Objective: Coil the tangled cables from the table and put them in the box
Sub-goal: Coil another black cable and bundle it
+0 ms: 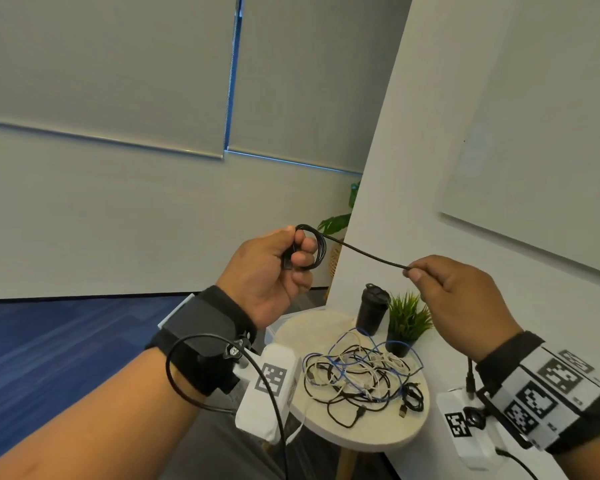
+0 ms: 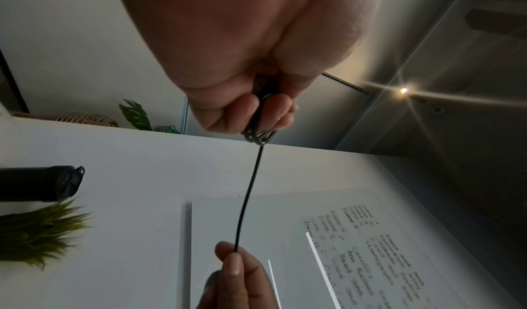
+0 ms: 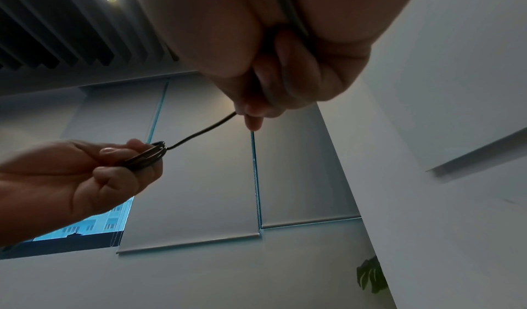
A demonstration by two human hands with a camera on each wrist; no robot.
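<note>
Raised in front of me, my left hand (image 1: pixel 293 252) grips a small coil of black cable (image 1: pixel 317 249), several loops wound round its fingers. A straight stretch of the same cable (image 1: pixel 368 254) runs right to my right hand (image 1: pixel 413 271), which pinches it between thumb and forefinger. The left wrist view shows the coil (image 2: pixel 258 133) below the fingers and the strand (image 2: pixel 248 196) running down to the right hand's fingertips (image 2: pixel 234 262). In the right wrist view the strand (image 3: pixel 205 131) leads to the coil (image 3: pixel 148 155). A tangle of black, white and blue cables (image 1: pixel 361 372) lies on the round table (image 1: pixel 378 434) below. No box is in view.
A black lidded cup (image 1: pixel 373 308) and a small green potted plant (image 1: pixel 406 320) stand at the table's back, against a white wall (image 1: pixel 413 168). A whiteboard (image 1: pixel 551 133) hangs on the right. Blue carpet (image 1: pixel 49 341) lies to the left.
</note>
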